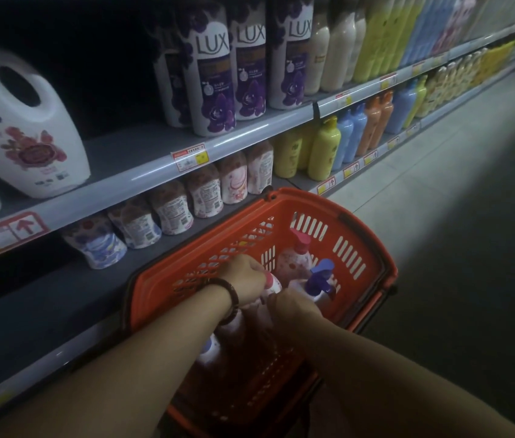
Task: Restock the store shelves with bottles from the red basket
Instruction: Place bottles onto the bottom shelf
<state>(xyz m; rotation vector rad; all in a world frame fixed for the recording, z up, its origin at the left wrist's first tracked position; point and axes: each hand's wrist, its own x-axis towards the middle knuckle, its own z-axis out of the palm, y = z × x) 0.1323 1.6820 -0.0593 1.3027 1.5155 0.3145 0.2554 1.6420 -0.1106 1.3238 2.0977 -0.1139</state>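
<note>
Forearms: both are stretched from the bottom edge of the view down into the red basket; a dark bead bracelet is worn on the left wrist.
Left hand: its fingers are curled together over the top of a white-and-pink bottle.
Right hand: it is laid just beside the left, against the same bottle; whether its fingers are clamped on it cannot be told.
Beyond the fingers: a pink pump bottle and a purple pump bottle are stood upright in the basket, close together.
Beneath the wrists: more bottles are lying in the basket, dimly lit.
Left of the fingers: the lower shelf is bare at the near end; floral bottles are lined up further along.
Step in hand: a bottle is judged to be taken hold of, not yet lifted.
Next move: the bottle would have to be raised clear of the rim and carried left, then stood beside the matching row.
</note>
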